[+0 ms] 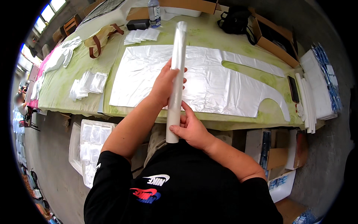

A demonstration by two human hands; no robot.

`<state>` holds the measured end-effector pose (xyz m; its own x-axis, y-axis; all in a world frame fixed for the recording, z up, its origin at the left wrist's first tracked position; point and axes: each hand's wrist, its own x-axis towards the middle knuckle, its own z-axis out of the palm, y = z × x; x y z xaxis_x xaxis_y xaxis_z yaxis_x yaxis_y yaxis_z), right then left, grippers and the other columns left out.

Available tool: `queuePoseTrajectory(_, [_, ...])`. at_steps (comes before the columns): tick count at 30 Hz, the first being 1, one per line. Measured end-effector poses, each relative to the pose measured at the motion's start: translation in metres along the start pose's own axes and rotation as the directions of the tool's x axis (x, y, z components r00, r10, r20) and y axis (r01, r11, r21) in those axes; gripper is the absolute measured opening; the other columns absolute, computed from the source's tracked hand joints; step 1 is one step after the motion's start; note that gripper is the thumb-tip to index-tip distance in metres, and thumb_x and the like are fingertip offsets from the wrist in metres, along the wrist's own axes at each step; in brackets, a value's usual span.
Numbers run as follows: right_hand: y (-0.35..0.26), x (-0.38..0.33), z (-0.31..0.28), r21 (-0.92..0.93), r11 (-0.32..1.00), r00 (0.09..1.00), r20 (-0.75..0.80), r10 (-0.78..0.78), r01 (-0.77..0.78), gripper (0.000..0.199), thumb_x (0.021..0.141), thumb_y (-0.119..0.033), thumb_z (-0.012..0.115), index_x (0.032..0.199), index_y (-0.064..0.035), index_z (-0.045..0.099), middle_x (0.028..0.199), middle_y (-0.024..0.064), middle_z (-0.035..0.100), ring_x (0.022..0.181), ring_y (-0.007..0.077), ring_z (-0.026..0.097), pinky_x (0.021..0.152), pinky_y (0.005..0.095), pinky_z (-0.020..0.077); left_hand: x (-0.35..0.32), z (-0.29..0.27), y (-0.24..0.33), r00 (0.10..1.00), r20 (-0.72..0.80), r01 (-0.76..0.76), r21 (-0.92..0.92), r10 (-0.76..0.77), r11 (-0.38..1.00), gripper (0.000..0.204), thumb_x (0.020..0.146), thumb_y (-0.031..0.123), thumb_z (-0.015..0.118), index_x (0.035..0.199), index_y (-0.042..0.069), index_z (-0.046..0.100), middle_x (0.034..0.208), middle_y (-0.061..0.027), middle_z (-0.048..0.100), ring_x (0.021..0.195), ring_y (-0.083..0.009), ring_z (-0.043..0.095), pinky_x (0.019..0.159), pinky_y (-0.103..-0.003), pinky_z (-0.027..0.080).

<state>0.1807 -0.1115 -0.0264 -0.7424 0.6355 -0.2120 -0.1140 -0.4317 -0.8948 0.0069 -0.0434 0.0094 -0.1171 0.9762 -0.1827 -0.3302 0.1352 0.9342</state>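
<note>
A long roll of whitish translucent plastic film point(178, 52) is held nearly upright in front of me, over the table's near edge. My left hand point(166, 84) wraps round its middle, fingertips showing on the far side. Lower down, my right hand point(192, 127) grips the roll near its bottom end, thumb across the front. Beneath and behind the roll, a white plastic apron-shaped sheet point(145, 74) lies spread flat on the green tablecloth point(201, 33). The sheet's cut-out strap ends point to the right.
Folded clear plastic packets point(88, 83) lie at left, with more point(141, 36) farther back. A bottle point(154, 14), dark case point(138, 24) and cloth bag point(100, 39) stand behind. On the right are a phone point(293, 89), white rolls point(306, 104) and an open carton point(274, 39). A packet-filled bin point(76, 145) sits below left.
</note>
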Motion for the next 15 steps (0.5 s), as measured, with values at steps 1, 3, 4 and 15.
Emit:
queuePoseTrajectory(1, [0.003,-0.001,-0.005,-0.088,0.996,0.998,-0.063,-0.016,0.011,0.096,0.094,-0.007,0.071,0.164,-0.0065,0.005,0.122,0.0171,0.065,0.111,0.0217,0.065,0.098,0.0369,0.0526,-0.002,0.009,-0.005,0.999,-0.016,-0.033,0.1,0.035,0.994,0.073,0.097,0.016,0.053,0.164,0.019,0.023,0.127,-0.0115,0.061,0.091,-0.0183,0.062,0.077,-0.034,0.057])
queuePoseTrajectory(3, [0.002,-0.002,-0.014,-0.147,0.989,0.994,-0.109,-0.018,0.001,0.097,0.093,-0.008,0.071,0.164,-0.0057,0.005,0.122,0.0178,0.064,0.111,0.0217,0.065,0.098,0.0373,0.0529,-0.002,0.021,-0.013,0.998,-0.015,-0.049,0.222,0.054,0.974,0.082,0.095,0.008,0.056,0.166,0.023,0.018,0.128,-0.0112,0.059,0.093,-0.0187,0.063,0.078,-0.036,0.058])
queuePoseTrajectory(4, [0.002,-0.003,-0.018,-0.176,0.984,0.991,-0.131,-0.019,-0.005,0.098,0.093,-0.008,0.072,0.164,-0.0052,0.005,0.123,0.0181,0.064,0.111,0.0217,0.065,0.098,0.0375,0.053,0.004,0.023,-0.014,0.999,-0.002,-0.035,0.247,0.036,0.968,0.085,0.093,0.005,0.057,0.166,0.024,0.017,0.127,-0.0111,0.059,0.094,-0.0189,0.063,0.078,-0.037,0.058])
queuePoseTrajectory(15, [-0.024,-0.095,-0.083,-0.008,0.964,0.961,-0.083,0.263,-0.265,0.078,0.084,-0.007,0.069,0.154,-0.0025,0.036,0.12,0.0128,0.063,0.101,0.0214,0.067,0.088,0.0386,0.058,0.151,-0.019,0.002,0.943,-0.33,0.006,0.172,0.051,0.985,0.082,0.093,0.007,0.061,0.165,0.023,0.026,0.118,-0.01,0.061,0.093,-0.0205,0.063,0.078,-0.042,0.058])
